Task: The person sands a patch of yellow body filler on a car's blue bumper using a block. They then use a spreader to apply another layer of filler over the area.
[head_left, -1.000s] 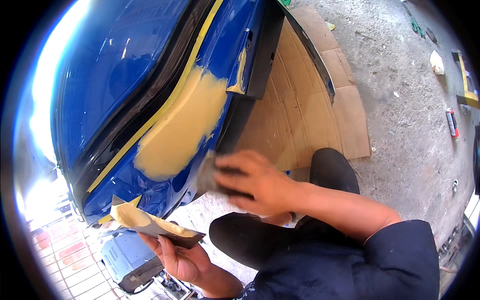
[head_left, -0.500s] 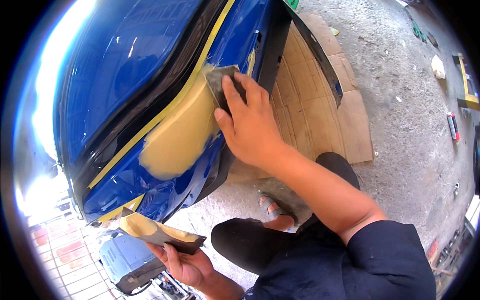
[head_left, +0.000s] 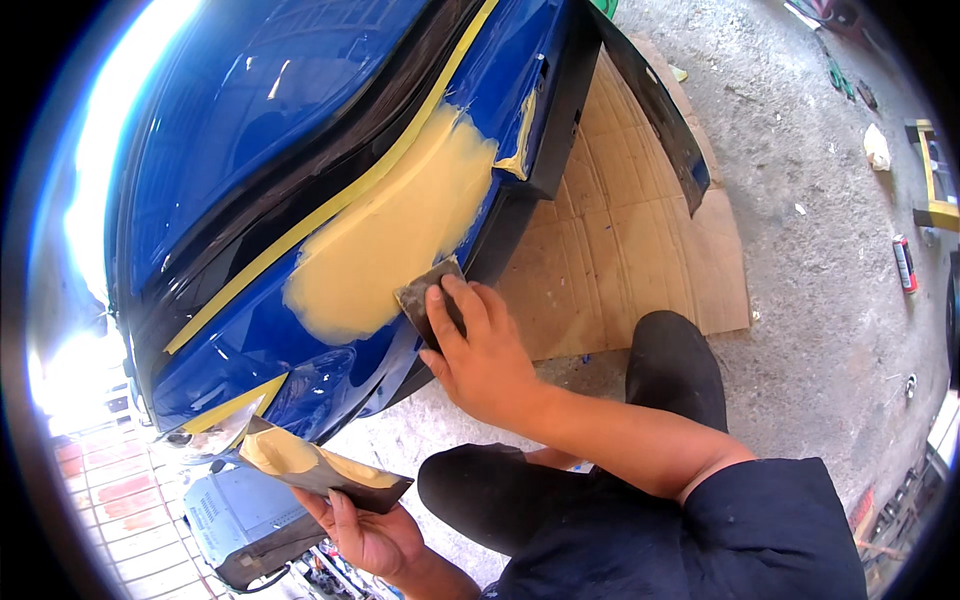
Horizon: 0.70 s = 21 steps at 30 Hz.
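At the left, the left hand (head_left: 375, 535) grips a dark board (head_left: 388, 492) from beneath, with tan paste (head_left: 285, 453) lying along it. Beyond is the blue panel (head_left: 225, 375), crossed by yellow tape (head_left: 262, 262). The large patch (head_left: 375, 240) sits mid-panel, along the lower side of the tape: tan like the paste, broad, matt and mostly smooth, faintly streaked, its rim uneven and feathered. The right hand (head_left: 490, 360) grips a dark spreader (head_left: 420, 293), fingers laid over its face, at the patch's lower right rim; whether the blade presses there, I cannot tell. The step in hand looks like spreading and smoothing the paste. The next move seems to call for a low, even blade angle and light pressure, so that the rim thins out without a ridge. Farther right, a narrow streak (head_left: 520, 152) of tan, rougher-looking, lies near the panel's edge.
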Each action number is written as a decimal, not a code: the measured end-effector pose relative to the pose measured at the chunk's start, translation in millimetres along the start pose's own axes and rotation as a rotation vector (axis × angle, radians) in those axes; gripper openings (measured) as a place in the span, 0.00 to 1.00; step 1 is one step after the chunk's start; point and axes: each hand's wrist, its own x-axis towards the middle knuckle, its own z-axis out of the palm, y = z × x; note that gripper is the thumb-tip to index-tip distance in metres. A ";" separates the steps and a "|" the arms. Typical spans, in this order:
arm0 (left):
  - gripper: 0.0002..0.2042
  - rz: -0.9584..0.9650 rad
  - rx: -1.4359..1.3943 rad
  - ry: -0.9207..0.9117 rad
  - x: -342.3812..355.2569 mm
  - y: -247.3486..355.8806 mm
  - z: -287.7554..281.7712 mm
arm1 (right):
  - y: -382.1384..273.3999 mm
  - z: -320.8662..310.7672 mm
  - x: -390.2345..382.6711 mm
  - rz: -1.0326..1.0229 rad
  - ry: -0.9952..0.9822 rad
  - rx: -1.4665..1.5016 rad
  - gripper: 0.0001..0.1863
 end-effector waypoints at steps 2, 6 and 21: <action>0.26 -0.010 -0.020 -0.012 -1.2 -0.1 0.6 | -2.9 -2.7 -8.4 -0.015 -0.051 0.011 0.34; 0.26 -0.084 -0.040 -0.062 -2.9 -6.2 0.1 | -3.4 -26.2 -24.8 -0.028 -0.230 0.226 0.34; 0.23 -0.116 -0.126 -0.180 -6.5 -10.0 23.8 | 35.9 -56.3 15.8 0.068 0.112 0.280 0.31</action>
